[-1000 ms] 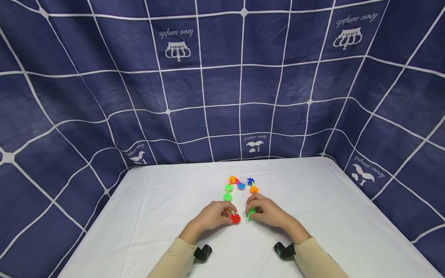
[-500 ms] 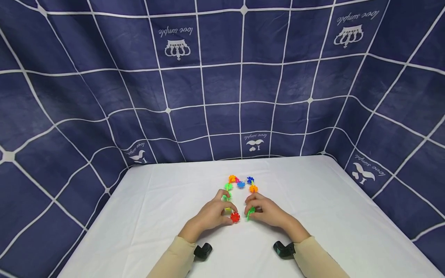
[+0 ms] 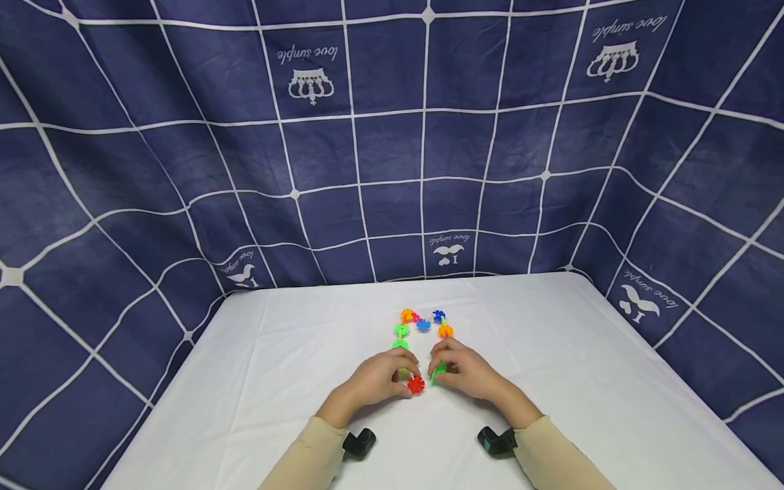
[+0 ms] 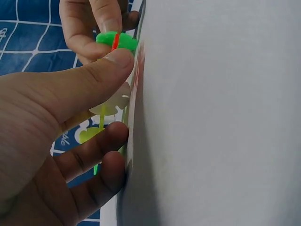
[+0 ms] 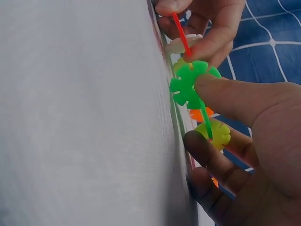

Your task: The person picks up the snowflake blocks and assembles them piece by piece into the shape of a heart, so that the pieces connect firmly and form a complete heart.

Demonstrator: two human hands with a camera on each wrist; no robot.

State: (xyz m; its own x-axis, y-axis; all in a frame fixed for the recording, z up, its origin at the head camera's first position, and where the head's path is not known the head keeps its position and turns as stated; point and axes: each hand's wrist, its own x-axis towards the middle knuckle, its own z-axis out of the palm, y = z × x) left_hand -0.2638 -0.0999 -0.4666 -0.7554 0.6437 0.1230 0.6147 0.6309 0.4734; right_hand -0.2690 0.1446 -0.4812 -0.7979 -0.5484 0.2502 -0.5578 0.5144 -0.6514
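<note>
Flower-shaped plastic snowflake discs are slotted together into a bent chain on the table. In the head view my left hand (image 3: 382, 376) pinches the red snowflake disc (image 3: 416, 384) at the chain's left end. My right hand (image 3: 468, 371) holds the green snowflake disc (image 5: 186, 87) at the right end, thumb on its face in the right wrist view. The red disc appears edge-on there, close to the green one; whether they touch I cannot tell. A whitish disc (image 4: 117, 99) lies behind the left thumb. Near the right fingers is a yellow disc (image 5: 218, 134).
The chain's far part has an orange disc (image 3: 407, 315), a light blue disc (image 3: 423, 325) and a dark blue disc (image 3: 439, 316). A white cloth covers the table (image 3: 294, 340). Behind it hangs a navy checked curtain (image 3: 392, 150).
My right hand has shifted slightly left with the green disc, narrowing the gap to the red one. A left finger reached forward to the chain's light green disc, then drew back.
</note>
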